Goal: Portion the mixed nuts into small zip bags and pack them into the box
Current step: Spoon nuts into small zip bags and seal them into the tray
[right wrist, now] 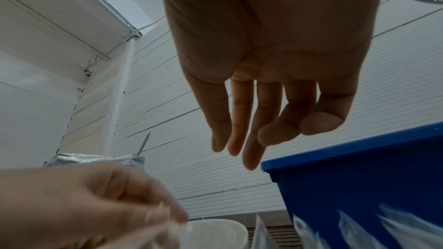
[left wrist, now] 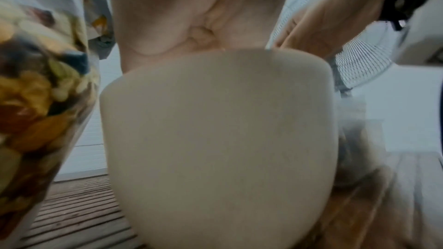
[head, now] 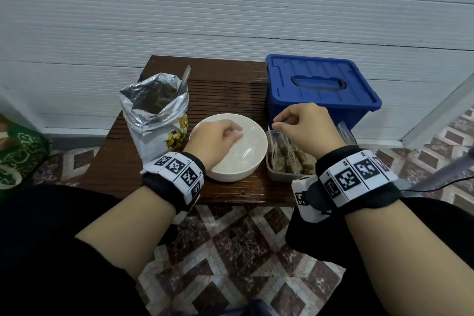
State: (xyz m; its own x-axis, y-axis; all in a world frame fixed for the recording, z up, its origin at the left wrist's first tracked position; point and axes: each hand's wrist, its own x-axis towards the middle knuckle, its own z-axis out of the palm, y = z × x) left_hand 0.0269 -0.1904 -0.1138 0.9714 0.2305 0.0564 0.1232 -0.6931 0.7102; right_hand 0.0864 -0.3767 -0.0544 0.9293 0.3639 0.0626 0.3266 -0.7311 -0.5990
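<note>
While left hand (head: 215, 136) grips zip bag (head: 241, 147) | right hand (head: 305, 127) hovers, fingers relaxed

Blue box (head: 320, 84), white bowl (head: 252, 136), dark brown slatted surface (head: 225, 84).
Silver foil bag (head: 154, 108); floor (head: 230, 251) tiled in maroon-and-white diamonds.

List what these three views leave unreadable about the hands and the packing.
- Left hand: whatever it pinches over the bowl is clear film, blurred in the right wrist view and hidden behind the bowl in the left wrist view.
- Blue box: lid on, contents hidden.
- Clear tub: the right wrist covers part, so the bag count is unclear.
</note>
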